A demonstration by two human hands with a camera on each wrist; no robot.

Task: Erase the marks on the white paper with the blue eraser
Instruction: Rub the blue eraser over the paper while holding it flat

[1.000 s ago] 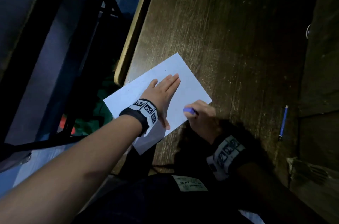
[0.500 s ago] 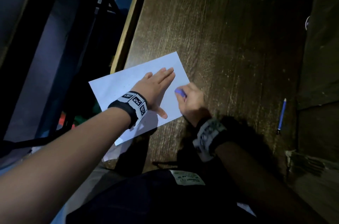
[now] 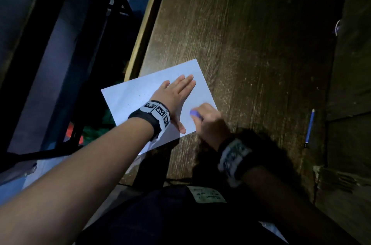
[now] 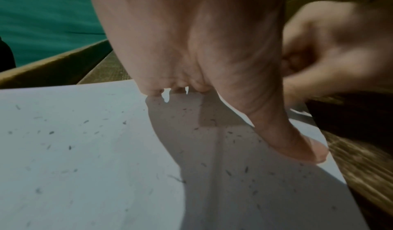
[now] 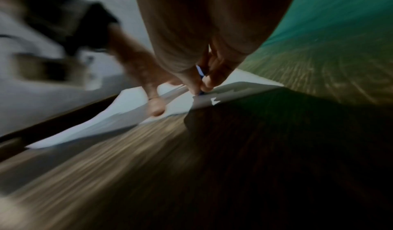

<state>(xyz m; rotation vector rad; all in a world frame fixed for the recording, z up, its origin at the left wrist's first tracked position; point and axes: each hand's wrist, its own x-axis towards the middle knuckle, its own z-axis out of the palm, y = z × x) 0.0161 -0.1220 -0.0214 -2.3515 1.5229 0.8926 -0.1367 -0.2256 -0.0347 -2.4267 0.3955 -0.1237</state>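
Blue eraser (image 3: 194, 113) pinched in your right hand (image 3: 208, 122) meets the white paper (image 3: 128, 98) near its right edge, just beside your flat left hand (image 3: 176, 94) pinning it.

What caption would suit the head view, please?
Left hand flat on white paper; right hand rubs blue eraser.

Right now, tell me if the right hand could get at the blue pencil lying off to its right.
Probably yes: bare tabletop separates the right hand from the blue pencil, but its grip holds the blue eraser.
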